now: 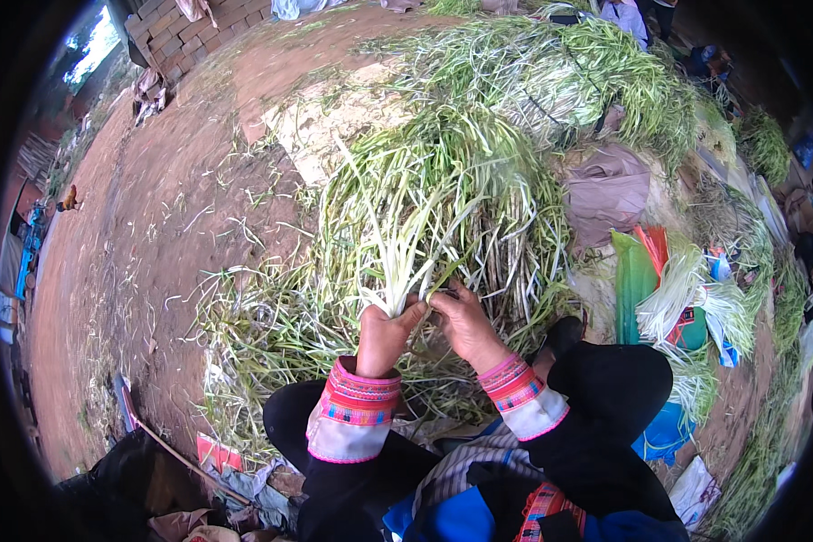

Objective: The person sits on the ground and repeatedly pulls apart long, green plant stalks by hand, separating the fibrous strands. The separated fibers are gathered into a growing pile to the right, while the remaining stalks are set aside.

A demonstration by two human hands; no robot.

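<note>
My left hand [385, 333] is closed around the lower end of a bunch of pale leafy stalks [398, 261], whose tips fan out away from me. Close beside it, my right hand [466, 325] pinches a thin green leaf [452, 274] between thumb and fingers. The two thumbs nearly meet. Beyond both hands lies a large heap of long green leafy stalks [440, 162], with browner stems on its right side. Loose pale and green leaves [264, 339] are strewn to the left, in front of my knees. The root ends of the held bunch are hidden in my left hand.
A mauve cloth [606, 193] lies right of the heap. Near it are a green bag [630, 288], bundles of pale strips [674, 298] and a blue plastic bag [664, 430]. Another stalk pile [555, 81] is farther back, with people at upper right. A curved stick [190, 464] lies lower left.
</note>
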